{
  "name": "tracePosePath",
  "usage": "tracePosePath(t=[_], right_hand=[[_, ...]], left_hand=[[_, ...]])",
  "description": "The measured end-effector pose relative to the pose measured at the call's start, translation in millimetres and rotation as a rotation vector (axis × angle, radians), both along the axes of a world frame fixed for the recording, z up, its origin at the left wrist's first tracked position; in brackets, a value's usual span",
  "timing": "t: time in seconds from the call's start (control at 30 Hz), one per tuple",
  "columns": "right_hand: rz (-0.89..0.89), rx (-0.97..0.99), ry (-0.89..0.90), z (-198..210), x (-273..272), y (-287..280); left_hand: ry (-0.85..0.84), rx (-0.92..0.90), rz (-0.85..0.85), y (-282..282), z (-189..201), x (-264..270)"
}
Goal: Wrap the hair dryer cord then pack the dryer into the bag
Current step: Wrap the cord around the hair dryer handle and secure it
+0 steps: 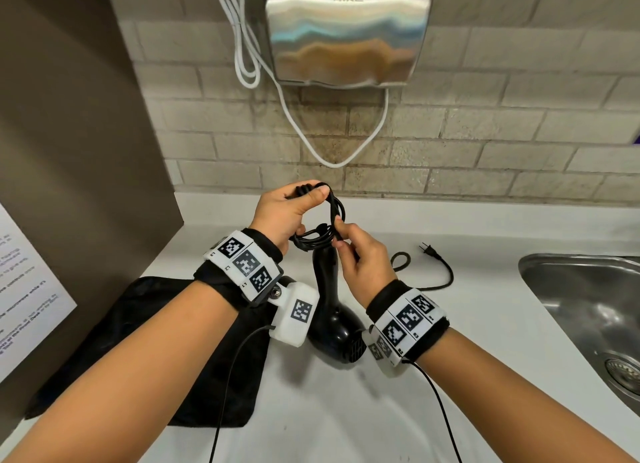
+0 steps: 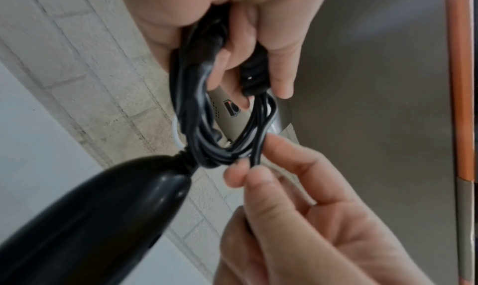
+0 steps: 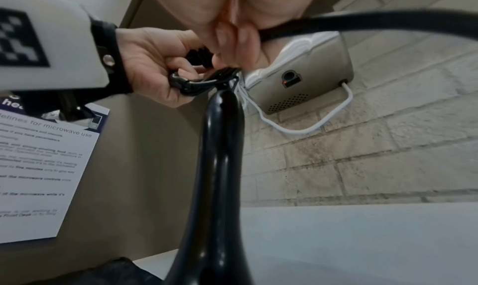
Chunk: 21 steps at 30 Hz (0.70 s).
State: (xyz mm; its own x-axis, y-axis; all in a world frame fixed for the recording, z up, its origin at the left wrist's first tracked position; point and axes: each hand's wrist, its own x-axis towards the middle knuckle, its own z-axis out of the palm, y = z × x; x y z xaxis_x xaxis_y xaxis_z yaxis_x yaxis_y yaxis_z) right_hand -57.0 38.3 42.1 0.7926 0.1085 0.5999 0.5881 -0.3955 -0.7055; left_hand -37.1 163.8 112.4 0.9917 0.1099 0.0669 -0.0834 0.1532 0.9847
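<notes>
A black hair dryer (image 1: 332, 320) (image 2: 85, 220) (image 3: 220, 187) stands on the white counter, handle up. Its black cord (image 1: 329, 220) (image 2: 196, 113) is gathered in several loops above the handle. My left hand (image 1: 287, 213) (image 2: 232, 33) (image 3: 155, 68) grips the top of the coil. Just right of it, my right hand (image 1: 360, 251) (image 2: 284, 197) (image 3: 232, 35) pinches a strand of the cord at the coil's lower side. The loose end with the plug (image 1: 427, 249) trails on the counter to the right. A flat black bag (image 1: 166, 345) lies on the counter at the left, under my left forearm.
A steel hand dryer (image 1: 346, 29) with a white cable (image 1: 311, 130) hangs on the brick wall behind. A steel sink (image 1: 595, 313) is set in the counter at the right. A brown cabinet side (image 1: 69, 151) with a printed notice (image 1: 24, 289) stands at the left.
</notes>
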Motion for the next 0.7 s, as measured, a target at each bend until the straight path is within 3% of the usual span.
tracePosePath(t=[0.2,0.43,0.7], right_hand=[[-0.002,-0.006,0.003,2.2,-0.6,4.2],[-0.015,-0.16,-0.047,2.3,5.6,7.0],[-0.021,-0.127,0.004,-1.6,6.6,0.5]], left_hand=[[-0.003,-0.009,-0.038,0.2,-0.6,2.2],[-0.023,0.028,-0.046,0.4,-1.5,-0.5],[-0.078,0.024,0.008,-9.0,-6.2,4.0]])
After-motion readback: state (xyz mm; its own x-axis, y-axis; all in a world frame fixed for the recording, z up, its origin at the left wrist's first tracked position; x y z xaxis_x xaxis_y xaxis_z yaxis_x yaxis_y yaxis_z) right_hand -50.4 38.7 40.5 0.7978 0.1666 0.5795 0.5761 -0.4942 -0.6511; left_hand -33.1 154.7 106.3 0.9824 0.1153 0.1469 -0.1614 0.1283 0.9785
